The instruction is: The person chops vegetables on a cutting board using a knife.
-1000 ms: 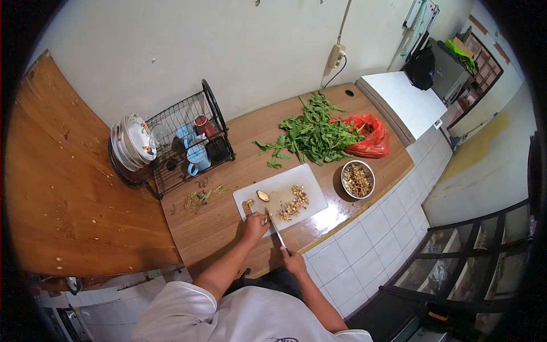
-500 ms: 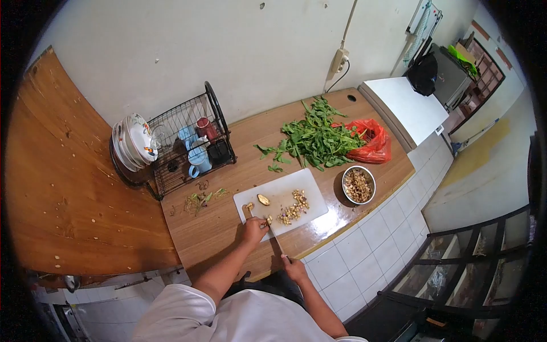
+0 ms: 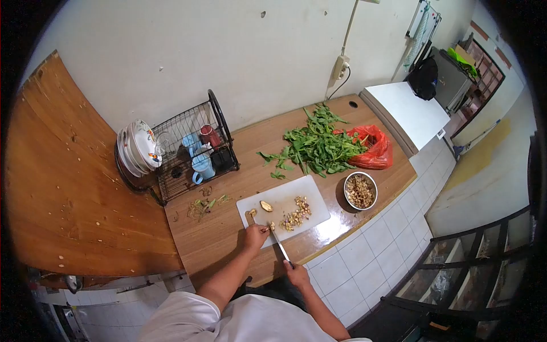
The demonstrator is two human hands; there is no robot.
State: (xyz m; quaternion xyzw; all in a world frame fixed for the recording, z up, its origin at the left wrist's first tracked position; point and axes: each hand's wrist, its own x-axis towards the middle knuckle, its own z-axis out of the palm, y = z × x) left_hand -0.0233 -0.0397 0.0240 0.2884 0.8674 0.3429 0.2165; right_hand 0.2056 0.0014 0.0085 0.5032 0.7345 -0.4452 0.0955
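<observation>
My right hand [image 3: 297, 275] is closed round the dark handle of a knife [image 3: 280, 243]. Its blade points away from me over the near edge of a white cutting board [image 3: 319, 214]. My left hand [image 3: 256, 237] rests on the board's left part, fingers pinched on a small pale piece of food [image 3: 272, 226] beside the blade tip. Chopped yellowish-brown pieces [image 3: 296, 214] lie in a loose pile right of the knife. Farther back sits an oval, brown-rimmed pale piece [image 3: 265, 206], with a smaller bit [image 3: 252, 212] to its left. The exact kind of food cannot be made out.
A metal bowl [image 3: 360, 191] of chopped bits stands right of the board. Behind are leafy greens [image 3: 322, 142] and a red plastic bag [image 3: 379, 149]. A black dish rack [image 3: 212, 108] with cups and plates stands back left, near scattered trimmings [image 3: 200, 208].
The knife blade now shows brighter and turned more to view, its tip near my left fingers. The whole view has shifted slightly. My left hand keeps its pinch.
</observation>
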